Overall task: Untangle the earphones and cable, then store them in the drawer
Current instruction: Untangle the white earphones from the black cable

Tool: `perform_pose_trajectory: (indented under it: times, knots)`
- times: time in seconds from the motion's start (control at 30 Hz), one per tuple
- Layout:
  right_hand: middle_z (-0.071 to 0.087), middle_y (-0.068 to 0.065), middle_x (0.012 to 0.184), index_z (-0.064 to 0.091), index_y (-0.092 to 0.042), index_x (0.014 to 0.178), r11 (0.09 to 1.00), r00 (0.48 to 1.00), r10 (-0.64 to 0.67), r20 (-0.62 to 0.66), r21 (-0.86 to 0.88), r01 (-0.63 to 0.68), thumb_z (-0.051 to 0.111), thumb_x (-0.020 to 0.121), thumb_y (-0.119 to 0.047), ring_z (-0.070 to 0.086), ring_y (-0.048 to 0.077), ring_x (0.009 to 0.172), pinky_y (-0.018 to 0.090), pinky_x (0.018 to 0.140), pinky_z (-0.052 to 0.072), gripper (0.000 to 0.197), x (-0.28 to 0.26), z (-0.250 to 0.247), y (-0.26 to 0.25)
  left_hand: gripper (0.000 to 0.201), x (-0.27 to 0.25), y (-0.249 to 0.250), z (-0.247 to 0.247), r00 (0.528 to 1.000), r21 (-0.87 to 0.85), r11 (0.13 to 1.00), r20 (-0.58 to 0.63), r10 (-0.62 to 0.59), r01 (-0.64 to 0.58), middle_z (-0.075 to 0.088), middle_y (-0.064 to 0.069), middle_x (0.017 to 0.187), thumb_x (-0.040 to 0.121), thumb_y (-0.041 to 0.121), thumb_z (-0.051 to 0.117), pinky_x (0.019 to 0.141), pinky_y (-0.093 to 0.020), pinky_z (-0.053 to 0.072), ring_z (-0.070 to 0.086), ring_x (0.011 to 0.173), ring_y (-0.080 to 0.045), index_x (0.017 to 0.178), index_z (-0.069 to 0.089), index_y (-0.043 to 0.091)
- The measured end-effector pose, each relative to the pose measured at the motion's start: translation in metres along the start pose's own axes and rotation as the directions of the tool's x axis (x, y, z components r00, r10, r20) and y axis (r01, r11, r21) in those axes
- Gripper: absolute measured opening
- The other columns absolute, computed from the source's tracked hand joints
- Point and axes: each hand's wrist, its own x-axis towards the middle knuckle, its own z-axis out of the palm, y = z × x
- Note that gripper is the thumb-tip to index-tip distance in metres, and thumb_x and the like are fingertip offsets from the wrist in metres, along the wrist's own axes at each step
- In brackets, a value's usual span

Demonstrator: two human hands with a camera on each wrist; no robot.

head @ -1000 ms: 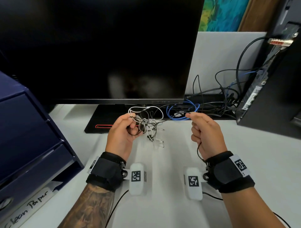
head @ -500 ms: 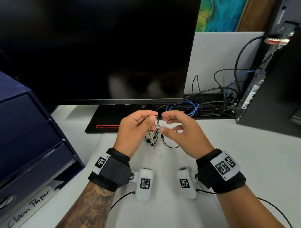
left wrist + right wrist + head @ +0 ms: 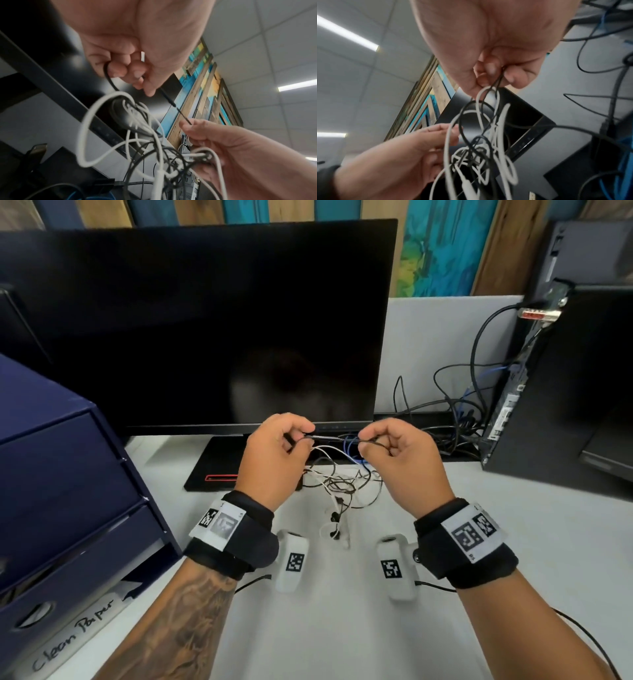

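Two strands, one black and one white, make up the tangle (image 3: 339,484) hanging between your hands above the middle of the counter (image 3: 513,542), its earbuds trailing down to the surface. Your left hand (image 3: 274,457) pinches the black cable (image 3: 329,437) with curled fingers; your right hand (image 3: 400,460) pinches its other end. Keep that stretch taut, feed one end back through the loops without yanking, and leave the drawer (image 3: 68,546) at the counter's left edge for later.
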Motion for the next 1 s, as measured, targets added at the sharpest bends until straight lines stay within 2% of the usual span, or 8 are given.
perform_pose_trajectory:
  times: [0.2,0.27,0.4,0.47,0.57,0.7,0.83,1.0]
  knots:
    - [0.051,-0.001,0.06,0.068,-0.011,0.095,0.989,0.997,0.039,-0.068,0.147,-0.028,0.067,0.093,-0.001,0.054,0.012,0.061,0.024,0.062,0.057,0.01,0.001,-0.01,-0.009,0.008,-0.001,0.019,-0.003,0.981,-0.312,0.936,-0.055,-0.186,0.16,0.057,0.009,0.06,0.088,0.01,0.076,0.052,-0.02,0.05,0.056,0.054,-0.009,0.091,0.069,0.011]
    - [0.051,-0.005,0.06,0.068,-0.013,0.094,0.991,0.995,0.045,-0.093,0.131,-0.032,0.067,0.092,-0.001,0.05,0.008,0.057,0.017,0.057,0.05,0.012,0.004,-0.014,-0.01,0.011,0.001,0.014,-0.008,0.994,-0.172,0.98,-0.036,-0.104,0.096,0.056,0.005,0.067,0.085,0.009,0.078,0.06,-0.018,0.049,0.053,0.06,-0.009,0.091,0.07,0.014]
    - [0.065,0.024,0.083,0.068,-0.013,0.093,0.999,0.987,-0.024,-0.157,0.021,0.028,0.071,0.091,-0.004,0.059,0.023,0.067,0.024,0.068,0.055,0.01,0.004,-0.018,-0.01,0.02,0.004,0.011,-0.013,0.999,0.133,0.99,-0.007,0.036,-0.035,0.059,0.005,0.081,0.086,0.002,0.071,0.068,-0.022,0.048,0.056,0.071,-0.009,0.089,0.071,0.022]
    - [0.064,0.021,0.082,0.068,-0.011,0.094,0.999,0.986,-0.022,-0.163,0.029,0.027,0.07,0.092,-0.006,0.058,0.016,0.066,0.024,0.065,0.055,0.005,0.003,-0.02,-0.01,0.011,0.004,0.015,-0.014,0.995,-0.118,0.989,-0.036,-0.091,0.086,0.063,0.005,0.074,0.09,0.008,0.072,0.068,-0.025,0.054,0.059,0.066,-0.008,0.089,0.072,0.019]
    - [0.059,0.011,0.076,0.068,-0.009,0.095,0.99,0.992,0.017,-0.127,0.144,0.001,0.065,0.096,-0.006,0.053,0.007,0.06,0.017,0.061,0.051,0.005,0.002,-0.021,-0.01,0.002,0.002,0.023,-0.016,0.943,-0.516,0.796,0.075,-0.326,0.316,0.054,0.012,0.062,0.093,0.015,0.07,0.053,-0.028,0.054,0.048,0.056,-0.007,0.093,0.072,0.015]
    - [0.056,0.007,0.072,0.068,-0.012,0.092,0.993,0.984,0.026,-0.178,0.12,-0.004,0.066,0.095,-0.006,0.053,0.011,0.064,0.02,0.065,0.053,0.007,0.008,-0.027,-0.008,0.015,0.008,0.006,-0.019,0.985,-0.14,0.978,-0.046,-0.164,0.156,0.055,0.006,0.064,0.082,0.025,0.082,0.055,-0.02,0.045,0.049,0.058,-0.009,0.083,0.068,0.019]
    - [0.054,0.009,0.067,0.066,-0.013,0.091,0.996,0.976,-0.053,-0.213,-0.086,0.035,0.07,0.091,-0.006,0.049,0.012,0.06,0.02,0.064,0.048,0.008,0.011,-0.033,-0.005,0.024,0.009,-0.003,-0.019,0.998,0.302,0.952,-0.062,-0.026,0.044,0.053,0.008,0.066,0.079,0.036,0.083,0.061,-0.028,0.049,0.052,0.062,-0.009,0.079,0.061,0.028]
    - [0.055,0.006,0.068,0.065,-0.012,0.093,0.962,0.99,0.087,-0.113,0.268,-0.054,0.063,0.096,0.0,0.053,0.01,0.056,0.024,0.064,0.058,0.013,0.006,-0.03,-0.012,0.025,0.011,0.0,-0.018,0.976,-0.09,0.976,-0.068,-0.205,0.199,0.053,0.005,0.058,0.08,0.034,0.083,0.056,-0.02,0.042,0.046,0.055,-0.005,0.073,0.068,0.016]
